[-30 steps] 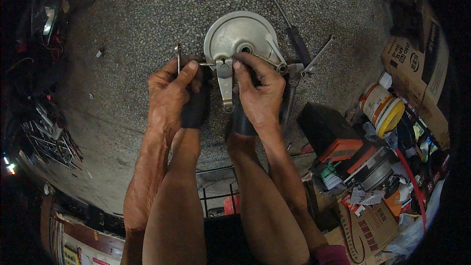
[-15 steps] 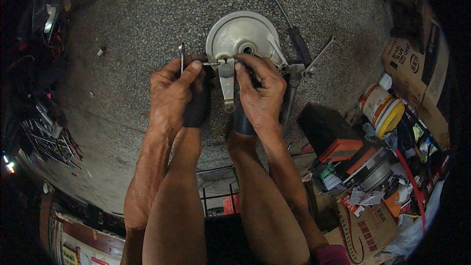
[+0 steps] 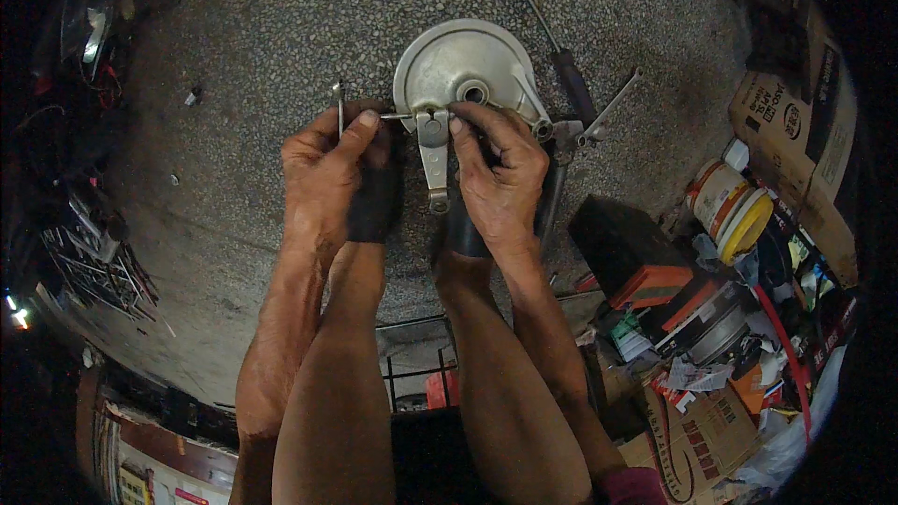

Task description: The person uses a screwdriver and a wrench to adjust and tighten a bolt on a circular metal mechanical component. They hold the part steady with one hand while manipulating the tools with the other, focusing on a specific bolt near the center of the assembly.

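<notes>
A round silver brake drum plate (image 3: 430, 61) lies on the floor ahead of my feet. A metal brake lever arm (image 3: 434, 157) extends from its near edge toward me, with a split clamp at its upper end. My left hand (image 3: 318, 168) pinches a thin bolt (image 3: 398, 117) whose tip points right, at the clamp's left side. A wrench (image 3: 340, 105) stands upright within that hand's curled fingers. My right hand (image 3: 510, 168) is closed, thumb and forefinger against the clamp's right side. Whatever sits between those fingertips is hidden.
Right of the plate lie a dark-handled screwdriver (image 3: 572, 84) and a spanner (image 3: 613, 108). Farther right are a black box (image 3: 622, 238), a yellow-rimmed bucket (image 3: 739, 224) and cardboard cartons (image 3: 795, 122). Several thin metal tools (image 3: 98, 266) are heaped at left.
My left hand has shifted slightly left with the bolt, and the wrench in it has moved left too. My right hand stays at the clamp; the plate has barely moved.
</notes>
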Demonstrator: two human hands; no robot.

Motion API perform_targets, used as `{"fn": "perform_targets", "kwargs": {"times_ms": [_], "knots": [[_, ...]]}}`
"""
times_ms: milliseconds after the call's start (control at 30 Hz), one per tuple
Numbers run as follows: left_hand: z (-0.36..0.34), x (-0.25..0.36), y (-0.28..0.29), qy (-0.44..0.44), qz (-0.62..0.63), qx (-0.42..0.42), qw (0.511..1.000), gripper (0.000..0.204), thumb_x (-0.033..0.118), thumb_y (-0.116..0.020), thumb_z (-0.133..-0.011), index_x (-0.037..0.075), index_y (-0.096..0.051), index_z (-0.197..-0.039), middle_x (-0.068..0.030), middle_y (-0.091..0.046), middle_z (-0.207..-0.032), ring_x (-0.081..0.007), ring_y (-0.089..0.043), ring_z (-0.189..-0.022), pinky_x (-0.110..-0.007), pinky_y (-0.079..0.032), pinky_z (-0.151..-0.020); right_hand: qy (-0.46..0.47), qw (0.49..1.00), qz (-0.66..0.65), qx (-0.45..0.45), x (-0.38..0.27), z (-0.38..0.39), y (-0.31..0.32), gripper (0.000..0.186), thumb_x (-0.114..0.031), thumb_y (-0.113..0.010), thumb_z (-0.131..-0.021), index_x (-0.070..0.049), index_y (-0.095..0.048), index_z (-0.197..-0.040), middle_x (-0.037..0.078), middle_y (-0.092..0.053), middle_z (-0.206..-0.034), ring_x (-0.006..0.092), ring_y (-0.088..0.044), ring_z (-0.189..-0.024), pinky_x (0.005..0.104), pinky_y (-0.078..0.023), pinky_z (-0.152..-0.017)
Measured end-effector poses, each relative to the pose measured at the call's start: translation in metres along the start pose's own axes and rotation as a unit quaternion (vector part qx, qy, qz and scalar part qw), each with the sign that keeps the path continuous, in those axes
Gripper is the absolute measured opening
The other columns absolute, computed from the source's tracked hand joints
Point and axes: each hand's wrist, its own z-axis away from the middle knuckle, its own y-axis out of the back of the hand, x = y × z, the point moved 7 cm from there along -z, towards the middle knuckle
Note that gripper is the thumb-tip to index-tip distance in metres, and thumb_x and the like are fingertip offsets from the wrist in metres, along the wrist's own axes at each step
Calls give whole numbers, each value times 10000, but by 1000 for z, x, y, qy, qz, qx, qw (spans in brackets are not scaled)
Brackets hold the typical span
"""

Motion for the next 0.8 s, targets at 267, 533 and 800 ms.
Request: {"fn": "perform_targets", "kwargs": {"times_ms": [267,533,800], "knots": [[-3,-10,1,4,-7,4,1000,114,89,-686,-924,15,-723,-1001,-11,-689,-791,-57,-576,-667,-214,-455,-601,-13,1000,-14,-4,4,1,-3,183,-28,-684,-849,-24,-718,-1029,157,-694,-969,314,-694,-896,375,-535,-794],[-2,-4,6,23,4,9,1000,121,97,-682,-930,7,-715,-1005,-18,-697,-832,-60,-592,-690,-203,-466,-611,-12,1000,-5,-11,2,0,-2,190,-36,-688,-852,-30,-720,-1039,152,-695,-976,313,-694,-901,367,-535,-801],[-2,-6,1,-3,-11,-18,1000,144,116,-670,-939,8,-703,-1029,-28,-698,-839,-74,-612,-717,-207,-485,-624,-11,1000,-3,-3,4,2,-2,181,-37,-696,-850,-31,-724,-1029,150,-696,-975,312,-696,-898,368,-538,-789]]}}
